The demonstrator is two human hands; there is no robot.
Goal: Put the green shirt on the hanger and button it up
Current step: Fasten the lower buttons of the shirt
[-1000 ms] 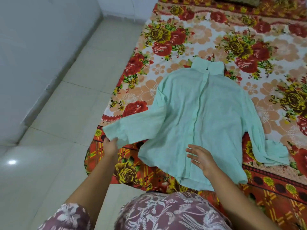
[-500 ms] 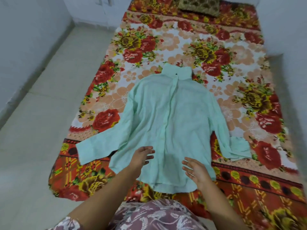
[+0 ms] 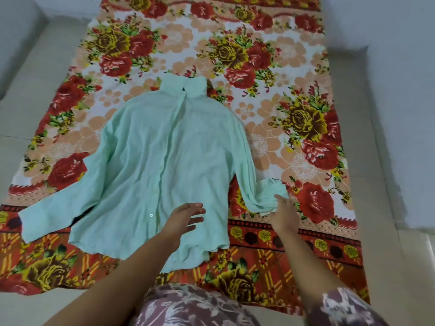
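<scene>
Shirt (image 3: 164, 156) lies collar (image 3: 183, 87) away from you; your right hand (image 3: 283, 214) touches its cuff (image 3: 268, 196), grip unclear, left hand (image 3: 186, 216) flat, released.

We have one view only, worn on the head: it faces forward and steeply down, close over the green shirt (image 3: 164, 149) centred on the floral bedspread (image 3: 259, 67), forearms (image 3: 131, 267) entering at the bottom edge, floor (image 3: 47, 78) along both sides
</scene>
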